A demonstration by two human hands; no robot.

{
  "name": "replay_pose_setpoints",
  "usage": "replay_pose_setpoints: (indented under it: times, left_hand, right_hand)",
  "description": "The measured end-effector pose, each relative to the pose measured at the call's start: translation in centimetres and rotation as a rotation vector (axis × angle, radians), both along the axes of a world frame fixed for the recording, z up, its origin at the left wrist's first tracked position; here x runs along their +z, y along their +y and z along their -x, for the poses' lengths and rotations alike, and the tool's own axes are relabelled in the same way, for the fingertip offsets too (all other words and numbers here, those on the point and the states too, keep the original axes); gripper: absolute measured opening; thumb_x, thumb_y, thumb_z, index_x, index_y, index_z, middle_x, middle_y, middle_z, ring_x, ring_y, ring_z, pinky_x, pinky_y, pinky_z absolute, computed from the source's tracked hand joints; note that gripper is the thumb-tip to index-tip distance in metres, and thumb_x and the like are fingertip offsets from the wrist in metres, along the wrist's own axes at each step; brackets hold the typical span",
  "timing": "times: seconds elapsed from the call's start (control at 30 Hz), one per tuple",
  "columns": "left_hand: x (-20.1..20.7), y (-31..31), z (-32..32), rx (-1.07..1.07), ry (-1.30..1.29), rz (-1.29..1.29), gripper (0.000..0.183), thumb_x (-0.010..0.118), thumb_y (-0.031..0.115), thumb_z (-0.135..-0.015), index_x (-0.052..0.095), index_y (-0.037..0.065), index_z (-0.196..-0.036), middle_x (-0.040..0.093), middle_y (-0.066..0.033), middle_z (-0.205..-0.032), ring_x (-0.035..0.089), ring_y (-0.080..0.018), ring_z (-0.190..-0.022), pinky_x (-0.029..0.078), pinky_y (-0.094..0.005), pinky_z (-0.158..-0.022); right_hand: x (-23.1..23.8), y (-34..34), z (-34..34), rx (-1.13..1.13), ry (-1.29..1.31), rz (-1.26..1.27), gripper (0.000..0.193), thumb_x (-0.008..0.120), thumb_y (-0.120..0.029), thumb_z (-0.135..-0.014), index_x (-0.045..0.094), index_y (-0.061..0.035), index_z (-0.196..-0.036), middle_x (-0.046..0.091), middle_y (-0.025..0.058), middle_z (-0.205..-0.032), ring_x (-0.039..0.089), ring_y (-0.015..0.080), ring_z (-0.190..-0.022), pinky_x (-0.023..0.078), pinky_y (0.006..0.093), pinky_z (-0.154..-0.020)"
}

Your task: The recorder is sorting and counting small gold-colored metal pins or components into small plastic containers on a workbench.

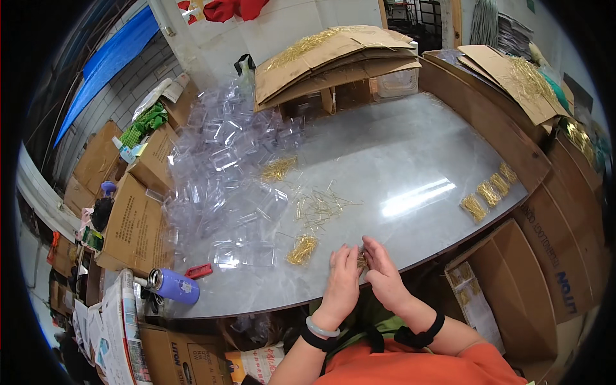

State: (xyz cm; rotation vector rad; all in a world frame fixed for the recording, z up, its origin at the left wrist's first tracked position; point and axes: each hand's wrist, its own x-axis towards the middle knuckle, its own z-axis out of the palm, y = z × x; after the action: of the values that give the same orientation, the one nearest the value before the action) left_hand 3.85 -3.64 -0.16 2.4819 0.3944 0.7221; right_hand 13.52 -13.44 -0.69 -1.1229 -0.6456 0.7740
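At the table's near edge, my left hand (pixel 343 279) and my right hand (pixel 385 277) face each other with a small bundle of thin gold-coloured sticks (pixel 362 260) between them. Fingers and palms hide most of it, and whether it sits in a box cannot be made out. To the left of my left hand stands a clear plastic box filled with gold sticks (pixel 302 249). Loose gold sticks (pixel 321 206) lie scattered beyond it, and a denser pile (pixel 279 168) lies farther back. Several filled packs (pixel 473 208) form a row along the right edge.
A large heap of clear plastic boxes (pixel 224 160) covers the table's left side. A purple bottle (pixel 174 286) and a red tool-like object (pixel 199 271) lie at the front left. Cardboard sheets (pixel 340 54) are stacked at the back. An open carton (pixel 507 289) stands below the right edge.
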Motion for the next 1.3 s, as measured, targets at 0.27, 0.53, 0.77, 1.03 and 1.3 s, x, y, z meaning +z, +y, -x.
replay_pose_setpoints:
  times: [0.27,0.53,0.77,1.03,1.3]
  left_hand:
    - [-0.6,0.2,0.8,0.040,-0.018,-0.003,0.054,0.065,-0.001,-0.090,0.048,-0.004,-0.141,0.049,-0.0252,-0.134,0.044,-0.0498,-0.132,0.034,-0.0581,-0.116]
    - [0.3,-0.4,0.3,0.066,0.002,0.020,0.055,0.066,-0.001,-0.089,0.049,-0.005,-0.141,0.048,-0.0226,-0.130,0.042,-0.0498,-0.134,0.034,-0.0566,-0.115]
    - [-0.1,0.3,0.7,0.012,0.002,-0.012,0.056,0.064,-0.002,-0.089,0.046,-0.005,-0.142,0.048,-0.0229,-0.138,0.041,-0.0464,-0.136,0.031,-0.0571,-0.117]
    - [0.0,0.4,0.3,-0.018,0.025,-0.043,0.051,0.063,-0.001,-0.091,0.048,-0.004,-0.140,0.050,-0.0225,-0.137,0.042,-0.0452,-0.137,0.030,-0.0577,-0.117]
    - [0.0,0.2,0.7,0.040,0.020,0.012,0.048,0.065,-0.003,-0.089,0.052,-0.005,-0.136,0.050,-0.0263,-0.134,0.045,-0.0471,-0.134,0.037,-0.0535,-0.114]
  right_hand:
    - [4.1,-2.2,2.0,-0.169,0.182,0.009,0.085,0.045,0.009,-0.078,0.022,-0.0005,-0.159,0.023,0.0164,-0.165,0.015,0.0284,-0.158,0.011,0.0403,-0.128]
    - [3.5,0.3,0.0,-0.168,0.372,-0.051,0.073,0.044,0.006,-0.086,0.025,0.0026,-0.157,0.027,0.0197,-0.162,0.019,0.0336,-0.156,0.016,0.0418,-0.128]
    - [3.7,-1.8,0.7,-0.229,0.226,-0.051,0.062,0.046,0.001,-0.091,0.034,0.0052,-0.151,0.035,0.0180,-0.158,0.029,0.0308,-0.152,0.022,0.0414,-0.126]
    - [2.3,1.0,-2.3,-0.090,0.260,-0.062,0.045,0.046,-0.003,-0.100,0.045,0.0034,-0.144,0.048,0.0126,-0.147,0.042,0.0234,-0.141,0.030,0.0364,-0.123]
    - [1.0,-0.9,-0.5,-0.220,0.015,0.095,0.050,0.047,-0.013,-0.104,0.037,0.0011,-0.151,0.038,0.0163,-0.155,0.032,0.0279,-0.149,0.024,0.0384,-0.124]
